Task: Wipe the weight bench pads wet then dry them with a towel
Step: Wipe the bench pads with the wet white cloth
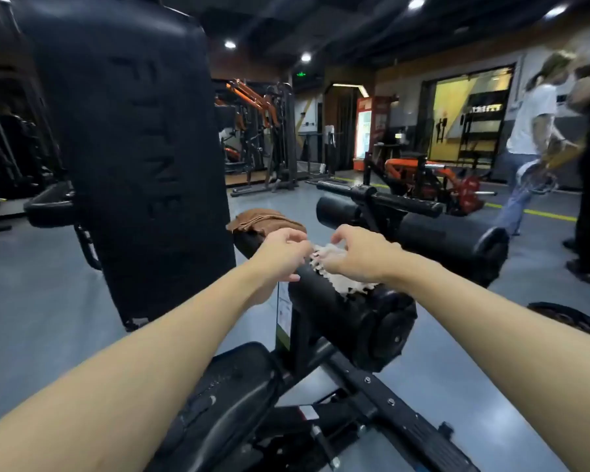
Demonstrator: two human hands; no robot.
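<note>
Head view. Both forearms reach forward and the hands meet over the near roller pad (324, 308), a black cylinder on the bench frame.

The white cloth (346, 284) lies bunched on top of this pad, directly between the hands. The left hand (281, 255) has curled fingers and appears to pinch the cloth's edge on its side. The right hand (356, 258) is likewise curled, fingertips gathered on the cloth from the other side. Judged: both are grasping the cloth, neither is released.

Governing relation: the roller pad's long axis runs from about 10 o'clock to 4 o'clock in the frame, so it crosses the forearms at a slant. The hands sit near mid-length. The end cap lies toward 4 o'clock, on the right hand's side.

The brown towel (263, 219) is folded over the far end of the same pad, at about 10 o'clock from the hands. It is near the left hand but not touching it — the left is plainly the nearer hand for it.

Other pads noted:
- the second roller pad (433, 233) at 2 o'clock, well apart;
- the upright back pad (133, 148) at 10 o'clock;
- the seat pad (232, 396) at 6 o'clock, under the arms.

Judgement: the wet wipe is in hand, and drying has not begun — the towel lies untouched. Strokes along the slanted axis would cover the roller best. A person (528, 131) stands at the far right.
</note>
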